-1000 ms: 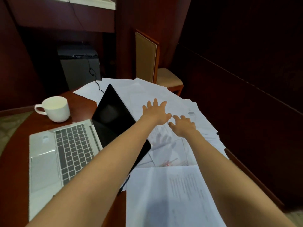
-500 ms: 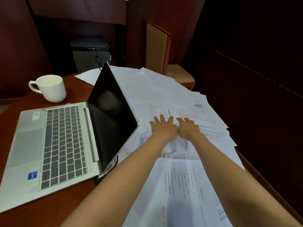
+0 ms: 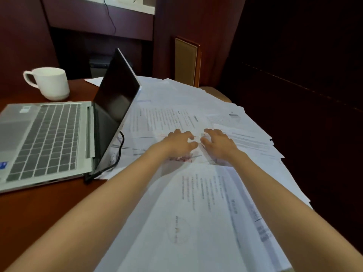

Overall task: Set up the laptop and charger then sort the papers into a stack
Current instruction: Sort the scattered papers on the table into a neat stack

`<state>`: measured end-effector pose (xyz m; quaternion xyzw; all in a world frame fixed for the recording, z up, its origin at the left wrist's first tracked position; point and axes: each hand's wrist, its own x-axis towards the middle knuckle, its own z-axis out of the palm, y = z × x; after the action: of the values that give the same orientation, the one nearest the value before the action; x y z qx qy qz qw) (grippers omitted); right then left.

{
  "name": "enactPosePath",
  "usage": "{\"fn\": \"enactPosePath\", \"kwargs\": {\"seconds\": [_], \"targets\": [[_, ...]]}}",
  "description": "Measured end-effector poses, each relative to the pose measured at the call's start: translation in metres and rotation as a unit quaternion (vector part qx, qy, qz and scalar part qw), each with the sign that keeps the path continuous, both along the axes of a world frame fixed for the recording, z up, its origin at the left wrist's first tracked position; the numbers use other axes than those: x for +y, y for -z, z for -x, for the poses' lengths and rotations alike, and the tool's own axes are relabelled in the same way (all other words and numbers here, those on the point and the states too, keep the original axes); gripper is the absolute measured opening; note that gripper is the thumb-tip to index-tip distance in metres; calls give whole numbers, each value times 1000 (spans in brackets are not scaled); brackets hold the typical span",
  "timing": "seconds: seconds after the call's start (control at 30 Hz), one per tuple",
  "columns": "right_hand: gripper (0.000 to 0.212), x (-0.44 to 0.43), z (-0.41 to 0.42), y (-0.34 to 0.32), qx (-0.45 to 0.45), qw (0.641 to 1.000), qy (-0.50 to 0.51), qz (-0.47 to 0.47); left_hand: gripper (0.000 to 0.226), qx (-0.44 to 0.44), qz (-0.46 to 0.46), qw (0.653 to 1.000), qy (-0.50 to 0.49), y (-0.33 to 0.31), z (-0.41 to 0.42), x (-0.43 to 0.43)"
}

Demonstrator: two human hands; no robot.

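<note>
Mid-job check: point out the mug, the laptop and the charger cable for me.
mug point(image 3: 52, 84): head view, on its white side wall.
laptop point(image 3: 49, 138): head view, on the middle of its keyboard.
charger cable point(image 3: 123, 138): head view, on the black bend beside the screen.

The laptop point(image 3: 49, 138) runs off the left edge, its near corner lost. Print on the scattered papers point(image 3: 176, 118) is too blurred to read. A red stamp point(image 3: 182, 158) shows only in part beneath the left hand point(image 3: 179, 143). Whether that hand or the right hand point(image 3: 218, 144) grips a sheet or merely presses it cannot be told. The black cable point(image 3: 119, 154) disappears behind the screen. Sheets hide the right side of the table point(image 3: 39, 213) and most of the seat of the chair point(image 3: 186, 61). The bottom edge cuts both forearms.
</note>
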<state>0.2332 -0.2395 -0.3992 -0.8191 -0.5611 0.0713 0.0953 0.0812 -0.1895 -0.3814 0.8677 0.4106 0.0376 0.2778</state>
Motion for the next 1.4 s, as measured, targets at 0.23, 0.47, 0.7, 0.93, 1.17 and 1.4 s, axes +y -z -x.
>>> {"fn": "enactPosePath", "kwargs": {"seconds": [0.23, 0.47, 0.7, 0.93, 1.17, 1.4], "targets": [[51, -20, -1, -1, 10, 1000, 0, 5, 56, 90, 41, 994, 45, 0, 18, -7], [54, -39, 5, 3, 6, 1000, 14, 20, 60, 119, -6, 990, 77, -2, 25, -22], [47, -48, -2, -3, 113, 992, 52, -32, 31, 106, -22, 987, 116, 0, 28, -24], [49, -56, -25, -17, 185, 969, 147, -70, 35, -1, 10, 996, 90, -9, 53, 1], [44, -60, -20, -26, 183, 972, 143, -25, 8, -180, -4, 974, -135, -2, 55, 13], [58, -59, -1, -31, 151, 980, 93, 86, 33, -208, -34, 932, -295, 3, 46, 9]]}}
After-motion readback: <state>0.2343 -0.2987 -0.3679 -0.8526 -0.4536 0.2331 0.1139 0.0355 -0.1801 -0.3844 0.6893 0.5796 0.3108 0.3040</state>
